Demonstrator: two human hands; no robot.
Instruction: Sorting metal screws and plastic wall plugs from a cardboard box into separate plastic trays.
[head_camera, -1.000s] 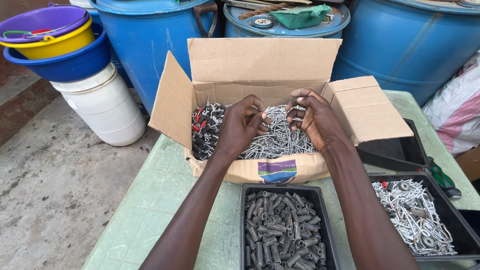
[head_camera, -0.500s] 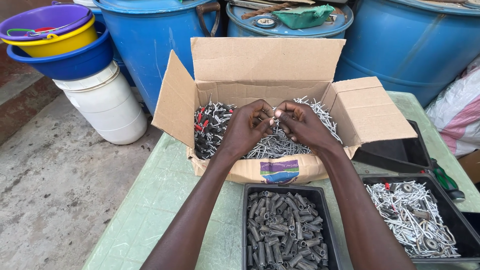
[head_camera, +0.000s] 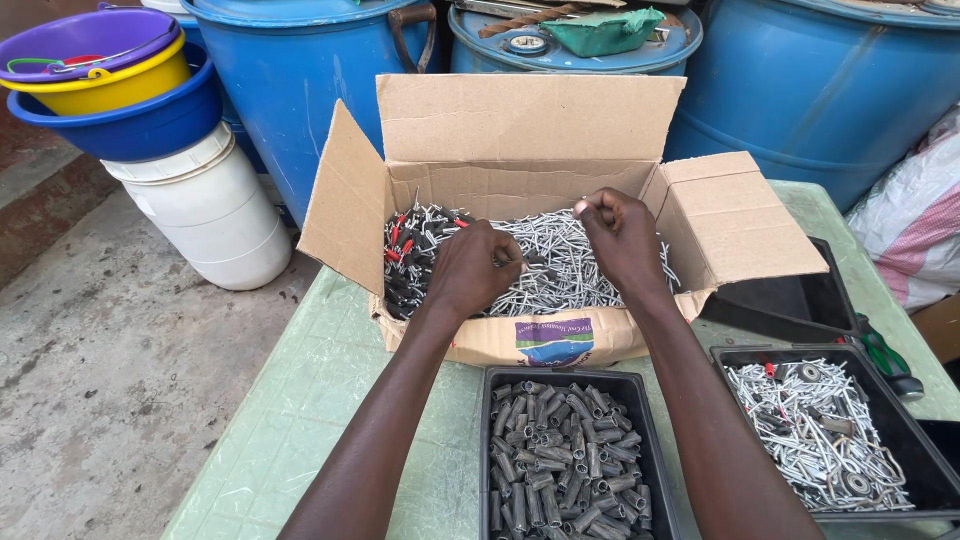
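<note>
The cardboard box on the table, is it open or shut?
Open: the cardboard box has all its flaps folded outward, and both hands reach into the loose hardware inside.

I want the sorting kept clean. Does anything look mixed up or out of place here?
Mostly tidy. In the right tray of silver screws, a few washers and a small red piece lie mixed in. The cardboard box's front wall bulges outward and looks crumpled. Both hands are inside it.

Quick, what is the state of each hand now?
Left hand: curled closed in the cardboard box, on the mixed fasteners.
Right hand: fingertips pinched together above the pile; what it holds cannot be told.
</note>
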